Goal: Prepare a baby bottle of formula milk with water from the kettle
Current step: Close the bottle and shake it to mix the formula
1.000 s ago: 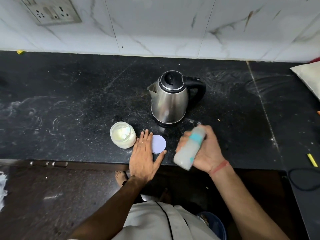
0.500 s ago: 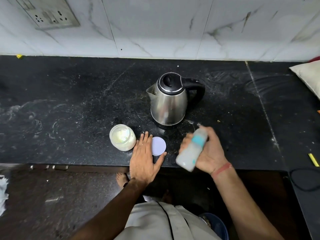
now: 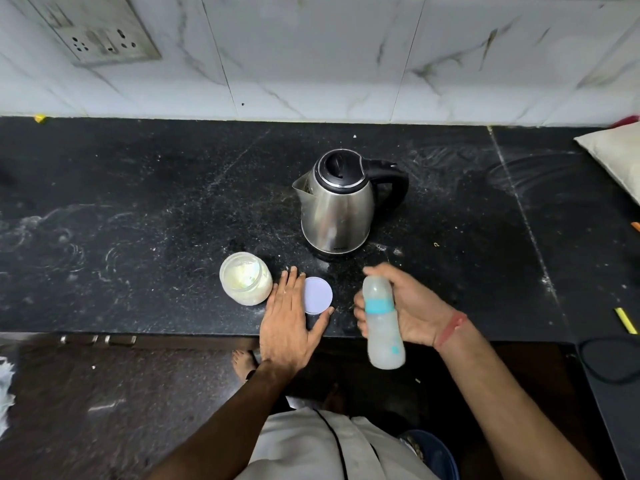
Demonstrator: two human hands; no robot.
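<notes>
Your right hand (image 3: 412, 306) is wrapped around the baby bottle (image 3: 382, 322), fingers closed on its upper half near the teal collar; the bottle is tilted, its capped top pointing toward the back of the worktop (image 3: 138, 202) and its base hanging out past the front edge. The bottle body looks cloudy white, though motion blur makes it hard to say how full it is. Your left hand (image 3: 287, 323) lies flat and spread, palm down, on the worktop at the front edge, gripping nothing; its fingers lie between the open jar (image 3: 245, 278) and the round pale lid (image 3: 317, 294), with the thumb curling around the lid's near side. The lid lies flat on the worktop, just beside the fingers and partly overlapped by them. The jar stands upright just to the left of your left hand, near the front edge, uncapped, with pale powder visible inside. The steel kettle (image 3: 337, 206) stands upright toward the middle of the worktop, behind both hands and apart from them, black lid shut, spout facing left and black handle facing right. A red thread (image 3: 450, 329) circles your right wrist. A socket plate (image 3: 100, 29) sits on the tiled wall at the upper left
</notes>
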